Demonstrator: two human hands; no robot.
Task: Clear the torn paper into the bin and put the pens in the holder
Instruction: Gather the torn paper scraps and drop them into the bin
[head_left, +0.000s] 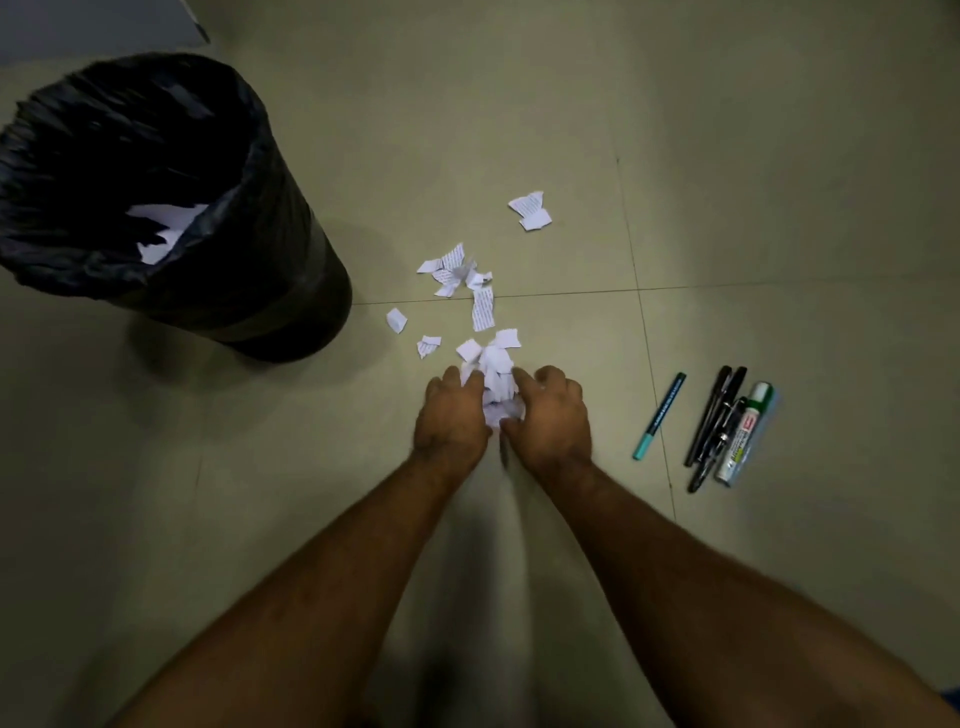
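White scraps of torn paper were scattered over the tiled floor, between the bin at the far left and the pens at the near right. Some white paper could already be seen inside the bin's black liner, so part of the clearing was judged done. A bunch of scraps was cupped between the left hand and the right hand, the fingers curled in around it from both sides. Still on the floor were a loose cluster just beyond the hands, a few single scraps toward the bin, and a separate pair farther off.

The pens had not been touched. A teal pen lay alone, just left of a tight group made up of black pens and a thick green-capped marker. All were laid roughly parallel, their long axes running from near-left to far-right, the marker's green cap at the far end. No holder was in view, so that whole part of the task was judged to remain.
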